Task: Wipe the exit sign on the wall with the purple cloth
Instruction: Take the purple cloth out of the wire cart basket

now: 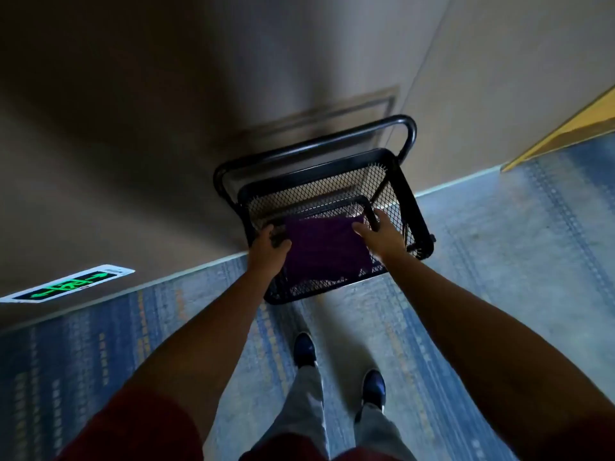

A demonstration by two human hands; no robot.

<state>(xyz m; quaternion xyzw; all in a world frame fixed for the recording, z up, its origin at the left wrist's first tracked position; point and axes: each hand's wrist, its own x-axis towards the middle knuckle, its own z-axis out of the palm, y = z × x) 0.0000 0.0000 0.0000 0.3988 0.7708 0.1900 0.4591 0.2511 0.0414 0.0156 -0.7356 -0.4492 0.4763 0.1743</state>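
Observation:
A purple cloth (324, 249) lies folded flat in the top basket of a black mesh cart (412, 207) that stands against the wall. My left hand (271, 244) is closed on the cart's near handle bar, left of the cloth. My right hand (379, 232) grips the same bar at its right bend, fingers touching the cloth's right edge. The exit sign (71, 283), a white plate with glowing green arrows and a running figure, is mounted low on the wall at the far left, just above the floor.
The beige wall (166, 128) meets blue patterned carpet (499, 261) along a pale skirting. A yellow wooden panel (565, 134) juts in at the right. My legs and dark shoes (304, 349) stand behind the cart.

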